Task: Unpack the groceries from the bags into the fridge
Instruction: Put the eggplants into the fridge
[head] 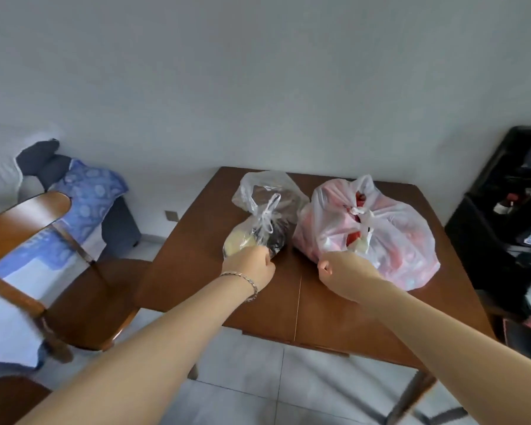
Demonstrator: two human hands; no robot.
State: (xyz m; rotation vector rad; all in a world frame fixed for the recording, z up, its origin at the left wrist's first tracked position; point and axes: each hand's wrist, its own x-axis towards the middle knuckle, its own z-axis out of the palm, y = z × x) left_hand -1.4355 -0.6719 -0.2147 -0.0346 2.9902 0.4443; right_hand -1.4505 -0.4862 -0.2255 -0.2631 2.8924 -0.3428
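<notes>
Two tied plastic bags sit on a brown wooden table [334, 311]. The clear bag [267, 207] on the left holds dark and yellowish items. The white bag [393, 237] on the right holds red packages. My left hand [249, 266], with a bracelet at the wrist, is closed against the near side of the clear bag. My right hand [344, 269] is closed on the near side of the white bag, below its knotted handles. No fridge is in view.
A wooden chair [83, 289] stands left of the table, with a bed and blue cloth [86, 191] behind it. A black shelf unit [509, 228] with clutter stands at the right. The wall runs close behind the table. Tiled floor lies below.
</notes>
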